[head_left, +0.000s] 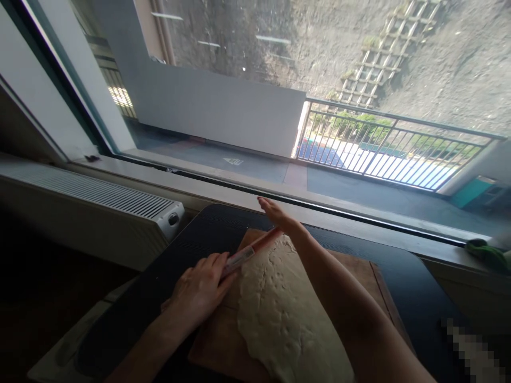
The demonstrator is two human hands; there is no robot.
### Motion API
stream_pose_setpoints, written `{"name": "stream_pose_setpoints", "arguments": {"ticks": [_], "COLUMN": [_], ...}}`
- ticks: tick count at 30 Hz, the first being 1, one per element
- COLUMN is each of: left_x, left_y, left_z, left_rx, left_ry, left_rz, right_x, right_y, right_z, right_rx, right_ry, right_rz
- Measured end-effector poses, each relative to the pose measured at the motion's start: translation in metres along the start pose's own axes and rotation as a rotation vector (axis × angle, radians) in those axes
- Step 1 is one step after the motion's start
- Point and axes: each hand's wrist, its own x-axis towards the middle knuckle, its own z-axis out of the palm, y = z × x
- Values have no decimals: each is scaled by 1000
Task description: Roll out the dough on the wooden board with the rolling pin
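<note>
While the left hand (202,282) grasps a rolling pin (261,244), right hand (279,215) flat and unclenched at its far end, dough (287,308) just right of the left grip, atop a board (219,335)

The dough (285,314) is cream, the board (219,338) brown, the rod (254,250) reddish and pale.

Black table (415,282), rounded corners; brown wooden board (223,340) flat on table, pale dough sheet (287,308) spread on board
</note>
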Motion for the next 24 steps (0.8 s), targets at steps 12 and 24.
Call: {"name": "stream_pose_setpoints", "arguments": {"ticks": [12,24], "left_x": [9,21], "left_y": [-10,-3], "left_z": [-9,1], "left_rx": [-1,30], "left_ry": [88,100], "left_rz": [-149,-38], "right_x": [-150,-134], "right_y": [40,58], "right_z": [1,-35], "right_rx": [-216,-102], "right_ry": [244,40], "right_rz": [61,306]}}
